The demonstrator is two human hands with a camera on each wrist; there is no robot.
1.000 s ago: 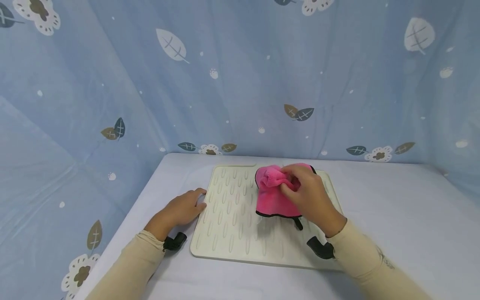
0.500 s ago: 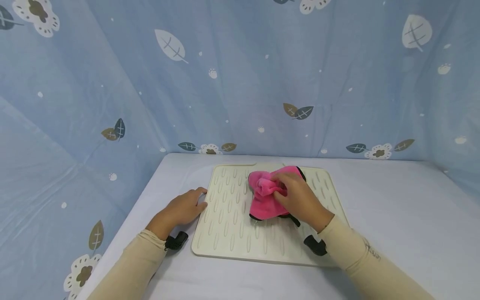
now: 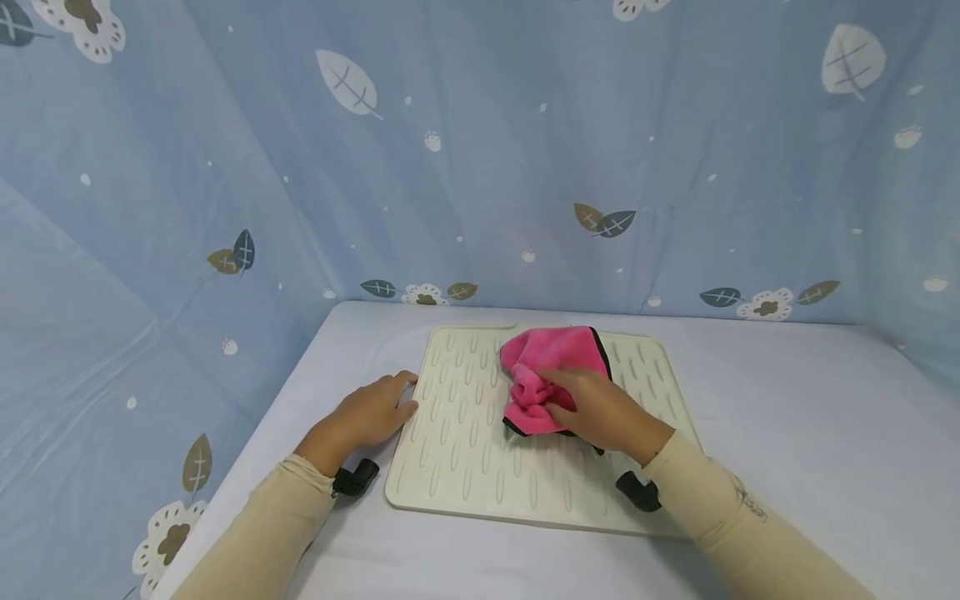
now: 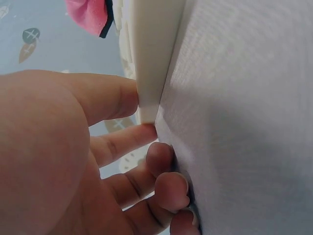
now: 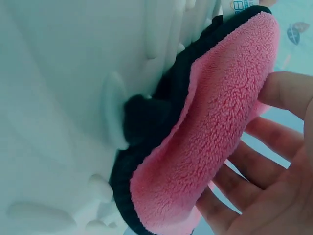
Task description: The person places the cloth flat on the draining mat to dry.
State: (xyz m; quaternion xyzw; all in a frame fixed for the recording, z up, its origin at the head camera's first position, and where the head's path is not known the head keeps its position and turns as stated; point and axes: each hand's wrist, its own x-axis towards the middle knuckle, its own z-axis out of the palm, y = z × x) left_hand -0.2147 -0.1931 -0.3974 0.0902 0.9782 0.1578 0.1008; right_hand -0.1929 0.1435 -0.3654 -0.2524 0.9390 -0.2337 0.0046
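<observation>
A pink plush cloth (image 3: 558, 346) with black edging lies bunched on the right half of a cream mat (image 3: 465, 467) with raised oblong ridges. My right hand (image 3: 600, 408) pinches the bunched middle of the cloth from above. In the right wrist view the cloth's folded pink pile (image 5: 210, 132) fills the middle, and its black hem faces the ridges. My left hand (image 3: 367, 417) rests at the mat's left edge. Seen from the left wrist, the thumb (image 4: 115, 98) touches the mat's side wall (image 4: 154, 49) and the other fingers are loosely bent at the white tabletop.
White cloth covers the table (image 3: 795, 433) around the mat. A blue curtain (image 3: 480, 167) printed with leaves and flowers hangs behind and at the left. Each wrist carries a black camera mount, one (image 3: 637, 492) over the mat's front right.
The right hand has shifted left and slightly nearer with the pinched cloth, whose folds and corners have turned. The left hand has stayed at the mat's edge.
</observation>
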